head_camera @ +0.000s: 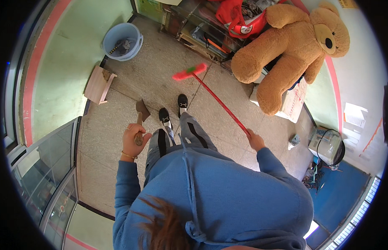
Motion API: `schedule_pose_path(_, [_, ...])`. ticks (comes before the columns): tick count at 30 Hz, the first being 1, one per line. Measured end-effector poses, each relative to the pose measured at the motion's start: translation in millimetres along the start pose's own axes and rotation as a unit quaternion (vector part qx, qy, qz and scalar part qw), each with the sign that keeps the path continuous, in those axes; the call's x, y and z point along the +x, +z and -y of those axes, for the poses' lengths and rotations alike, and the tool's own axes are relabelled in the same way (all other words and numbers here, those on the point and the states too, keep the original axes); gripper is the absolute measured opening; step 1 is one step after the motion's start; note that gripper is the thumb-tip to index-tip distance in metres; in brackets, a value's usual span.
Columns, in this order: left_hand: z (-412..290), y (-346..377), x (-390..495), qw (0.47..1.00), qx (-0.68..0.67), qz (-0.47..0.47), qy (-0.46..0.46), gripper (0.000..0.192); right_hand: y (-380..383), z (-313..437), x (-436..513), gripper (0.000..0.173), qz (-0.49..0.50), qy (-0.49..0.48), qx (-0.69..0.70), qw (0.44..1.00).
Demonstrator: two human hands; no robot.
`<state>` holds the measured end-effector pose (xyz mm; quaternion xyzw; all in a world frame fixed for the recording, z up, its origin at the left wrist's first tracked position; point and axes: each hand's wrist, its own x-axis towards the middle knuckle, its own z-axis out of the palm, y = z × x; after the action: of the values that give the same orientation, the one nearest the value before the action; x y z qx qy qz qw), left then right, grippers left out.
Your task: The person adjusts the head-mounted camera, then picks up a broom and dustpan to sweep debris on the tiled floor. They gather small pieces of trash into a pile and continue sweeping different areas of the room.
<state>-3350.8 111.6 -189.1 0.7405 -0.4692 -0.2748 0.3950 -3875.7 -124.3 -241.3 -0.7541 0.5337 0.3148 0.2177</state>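
My left hand (133, 140) grips the wooden handle of a dustpan-like shovel (143, 111), whose flat dark blade hangs down near the floor, left of my shoes. Whether the blade touches the floor I cannot tell. In my right hand (256, 140) is the end of the red handle of a broom (222, 104). The handle slants away to the far left, and its red bristle head with a green middle lies over the floor ahead of my feet. My black shoes (164, 115) stand between the two tools.
A blue bucket (122, 28) holding some rubbish stands by the left wall, near a small wooden stool (100, 84). Ahead is a glass cabinet (194, 28) with a red bag (241, 18). A large teddy bear (284, 47) leans above a cardboard box (292, 103); more boxes (325, 143) sit at right.
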Motion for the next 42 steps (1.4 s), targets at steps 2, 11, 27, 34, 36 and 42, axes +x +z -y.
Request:
schedule_pose_path(2, [-3, 1, -2, 1.0, 0.01, -0.028, 0.009, 0.024, 0, 27, 30, 0.038, -0.015, -0.04, 0.005, 0.999])
schedule_pose_path(11, [-22, -11, -35, 0.995, 0.031, -0.089, -0.015, 0.023, -8, 132, 139, 0.033, -0.042, -0.091, 0.012, 0.995])
schedule_pose_path(27, [1, -9, -25, 0.977, -0.17, -0.124, -0.041, 0.006, 63, -31, -110, 0.033, 0.003, 0.14, 0.018, 0.99])
schedule_pose_path(34, [-6, 14, -56, 0.964, -0.197, -0.167, -0.062, 0.017, 74, -7, 7, 0.037, -0.083, -0.011, 0.006, 0.996])
schedule_pose_path(36, [-9, 19, -69, 0.964, -0.186, -0.175, -0.069, 0.018, 62, 1, 47, 0.036, -0.084, -0.035, -0.008, 0.996])
schedule_pose_path(42, [-51, 32, -101, 0.926, -0.029, -0.221, -0.305, 0.017, 67, -101, 67, 0.035, -0.033, -0.006, 0.024, 0.999])
